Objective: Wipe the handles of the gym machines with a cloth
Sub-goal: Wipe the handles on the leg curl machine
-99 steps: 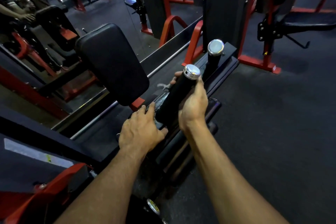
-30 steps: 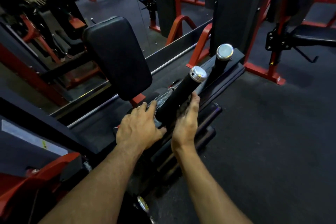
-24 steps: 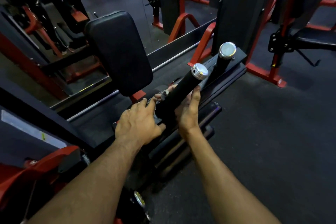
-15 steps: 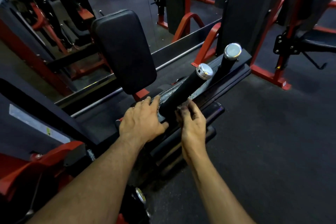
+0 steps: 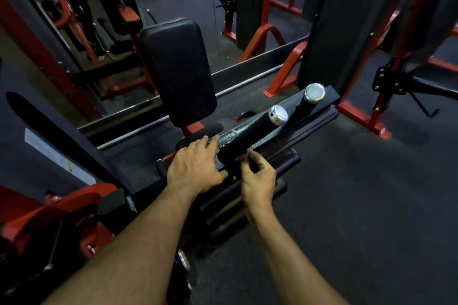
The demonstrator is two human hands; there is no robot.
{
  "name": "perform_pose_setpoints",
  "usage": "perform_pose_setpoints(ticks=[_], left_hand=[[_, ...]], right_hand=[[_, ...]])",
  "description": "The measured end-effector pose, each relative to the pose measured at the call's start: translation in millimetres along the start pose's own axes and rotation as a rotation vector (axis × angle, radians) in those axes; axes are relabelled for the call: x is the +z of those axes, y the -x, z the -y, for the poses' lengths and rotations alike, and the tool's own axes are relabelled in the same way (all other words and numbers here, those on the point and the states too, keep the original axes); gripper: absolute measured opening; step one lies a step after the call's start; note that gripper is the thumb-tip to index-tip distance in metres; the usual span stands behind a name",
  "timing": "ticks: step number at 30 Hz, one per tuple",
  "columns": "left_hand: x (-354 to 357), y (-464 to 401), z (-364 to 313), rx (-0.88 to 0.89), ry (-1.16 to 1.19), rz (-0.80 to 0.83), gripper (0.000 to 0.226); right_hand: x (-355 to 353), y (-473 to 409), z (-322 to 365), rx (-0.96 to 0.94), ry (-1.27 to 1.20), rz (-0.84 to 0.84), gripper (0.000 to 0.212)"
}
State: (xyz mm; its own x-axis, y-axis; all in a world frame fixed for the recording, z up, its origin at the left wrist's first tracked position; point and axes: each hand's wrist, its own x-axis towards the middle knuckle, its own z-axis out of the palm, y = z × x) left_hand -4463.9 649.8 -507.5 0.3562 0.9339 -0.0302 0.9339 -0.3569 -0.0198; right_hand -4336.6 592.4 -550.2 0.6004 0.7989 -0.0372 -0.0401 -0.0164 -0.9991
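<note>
A black back pad (image 5: 178, 72) stands at twelve o'clock from the hands. The nearer handle (image 5: 250, 135), black with a chrome cap, slants toward one o'clock. The left hand (image 5: 195, 168) lies flat at its base, fingers straight. The right hand (image 5: 257, 176), at three o'clock from the base, has curled fingers pinching something dark; whether that is the cloth cannot be told.
</note>
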Motion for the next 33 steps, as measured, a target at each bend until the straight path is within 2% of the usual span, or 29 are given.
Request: perform_pose_setpoints(ticks=[4,7,10,14,17,20,21,24,26,30,33], left_hand=[[-6,2,0,-0.021,0.023,0.085,0.101],[-21,-3,-7,-0.095,0.007,0.234,0.102],[-37,2,-30,-0.241,-0.169,0.41,0.11],[-44,20,-69,-0.382,-0.169,0.433,0.126],[-55,40,-93,-0.396,-0.135,0.432,0.114],[-62,49,-142,-0.324,0.024,0.343,0.074],[-65,49,-162,-0.308,0.104,0.308,0.066],[-66,22,-228,-0.278,0.559,0.252,0.068],[-56,-6,-261,-0.255,0.89,0.211,0.058],[-91,-42,-332,-0.211,1.215,0.093,0.033],[-104,-69,-370,-0.169,1.385,0.13,0.023]], right_hand=[[-24,-33,13,-0.177,0.337,0.178,0.017],[-45,-56,34,-0.255,0.437,0.161,0.018],[-58,-51,40,-0.218,0.476,0.22,0.019],[-92,-29,37,-0.122,0.468,0.377,0.019],[-134,-37,41,-0.04,0.398,0.416,0.018],[-182,-66,49,-0.04,0.3,0.444,0.014],[-195,-77,54,-0.057,0.28,0.451,0.017],[-235,-116,67,-0.084,0.2,0.459,0.026],[-261,-143,73,-0.068,0.145,0.467,0.022],[-309,-193,82,-0.028,0.081,0.468,0.013],[-336,-227,95,-0.039,0.037,0.456,0.015]])
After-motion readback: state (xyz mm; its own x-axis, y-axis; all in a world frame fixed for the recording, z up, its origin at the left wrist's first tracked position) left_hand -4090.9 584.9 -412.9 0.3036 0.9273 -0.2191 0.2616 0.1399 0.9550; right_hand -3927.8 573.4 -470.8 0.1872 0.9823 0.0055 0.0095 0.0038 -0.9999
